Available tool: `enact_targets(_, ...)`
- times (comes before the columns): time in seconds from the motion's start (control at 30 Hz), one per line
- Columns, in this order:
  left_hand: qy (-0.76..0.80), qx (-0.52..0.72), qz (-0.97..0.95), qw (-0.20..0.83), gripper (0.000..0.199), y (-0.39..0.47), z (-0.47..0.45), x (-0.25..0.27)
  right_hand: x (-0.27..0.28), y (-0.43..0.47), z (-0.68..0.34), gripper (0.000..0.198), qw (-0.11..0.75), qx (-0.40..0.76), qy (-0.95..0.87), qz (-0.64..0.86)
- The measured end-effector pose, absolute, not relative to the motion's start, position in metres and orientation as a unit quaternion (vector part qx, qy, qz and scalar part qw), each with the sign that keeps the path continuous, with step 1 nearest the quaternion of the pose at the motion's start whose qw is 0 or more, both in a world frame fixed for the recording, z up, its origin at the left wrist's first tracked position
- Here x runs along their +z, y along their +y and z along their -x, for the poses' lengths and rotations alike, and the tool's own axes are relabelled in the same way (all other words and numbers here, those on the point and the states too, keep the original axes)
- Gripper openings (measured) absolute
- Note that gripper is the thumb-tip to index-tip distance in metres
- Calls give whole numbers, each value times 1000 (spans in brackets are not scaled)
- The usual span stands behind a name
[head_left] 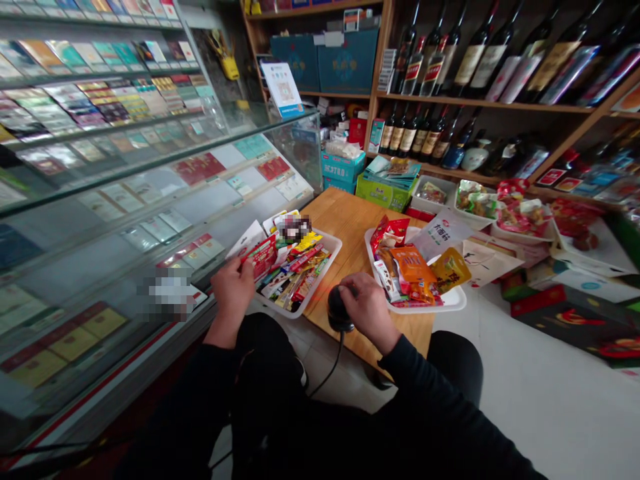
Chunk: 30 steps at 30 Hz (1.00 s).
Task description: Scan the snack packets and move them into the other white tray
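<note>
My left hand (pixel 233 288) grips a small red snack packet (pixel 262 256) at the near-left edge of a white tray (pixel 334 245) full of thin colourful packets. My right hand (pixel 369 308) is closed around a black corded barcode scanner (pixel 339 311), held over the near edge of a small wooden table (pixel 350 220). The scanner's cable hangs down toward my lap. A second white tray (pixel 453 300) with orange, red and yellow snack bags (pixel 413 270) sits just right of my right hand.
A glass display counter (pixel 125 220) with cigarette packs runs along the left. Wooden shelves of wine bottles (pixel 450 60) fill the back right. Boxes (pixel 387 183) and more trays of snacks (pixel 500 207) stand behind the table; red gift boxes (pixel 575 320) lie on the floor.
</note>
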State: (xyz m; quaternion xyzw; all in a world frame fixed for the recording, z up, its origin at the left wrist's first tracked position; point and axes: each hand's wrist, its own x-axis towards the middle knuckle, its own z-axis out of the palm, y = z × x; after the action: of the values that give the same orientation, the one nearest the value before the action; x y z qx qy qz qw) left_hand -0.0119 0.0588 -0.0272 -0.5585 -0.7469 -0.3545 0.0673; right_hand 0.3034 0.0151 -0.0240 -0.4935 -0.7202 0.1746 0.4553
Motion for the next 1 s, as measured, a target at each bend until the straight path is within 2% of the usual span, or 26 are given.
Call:
enact_targets(0.17,-704,-483,520,-9,36,38,12,9,-14,21,-282,8,461,219,-720,471)
enact_targets(0.27,-656,-559,493,-121,32,29,7,24,-13,24,-269,10,467,256,-710,462)
enact_targets(0.4,-577,-615,451,-291,27,21,-3,35,-14,28,-254,29,482,372,-661,438)
enact_targets(0.47,-554,-616,447,-338,27,18,-10,38,-15,28,-249,36,478,464,-630,399)
enact_targets(0.6,-537,-602,456,-377,29,12,-26,39,-15,23,-244,25,453,567,-584,363)
enact_targets(0.77,-510,-599,456,-416,26,9,-38,30,-21,18,-247,25,490,575,-520,397)
enact_targets(1.0,-540,-511,477,-468,30,-5,-51,19,-25,16,-255,29,526,561,-483,418)
